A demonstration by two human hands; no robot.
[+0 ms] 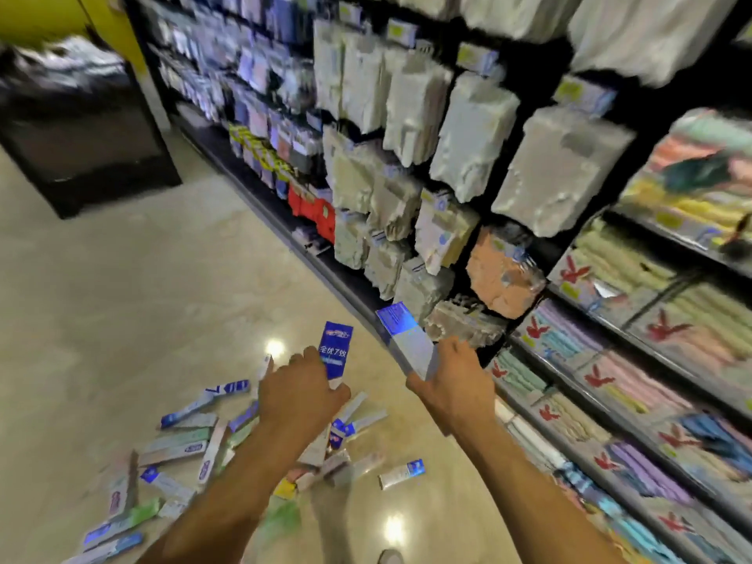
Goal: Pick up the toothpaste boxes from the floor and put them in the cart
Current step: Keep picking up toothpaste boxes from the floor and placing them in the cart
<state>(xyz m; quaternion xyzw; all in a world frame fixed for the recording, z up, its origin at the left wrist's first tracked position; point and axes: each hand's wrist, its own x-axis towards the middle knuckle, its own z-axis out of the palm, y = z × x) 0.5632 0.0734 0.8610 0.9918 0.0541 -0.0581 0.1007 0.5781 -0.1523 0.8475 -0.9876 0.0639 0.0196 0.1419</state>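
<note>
Several toothpaste boxes (179,447) lie scattered on the beige floor at lower left and under my arms. My left hand (299,390) grips a blue-and-white toothpaste box (335,350), held upright above the pile. My right hand (455,380) grips another blue-and-white toothpaste box (405,339), tilted up to the left in front of the shelf's base. Both boxes are off the floor. No cart is in view.
A long black shelf (350,287) runs along the right, hung with white packets and stacked with folded towels (610,380). A dark display stand (81,128) sits at upper left. The glossy floor (142,299) stretches between them. The frame is motion-blurred.
</note>
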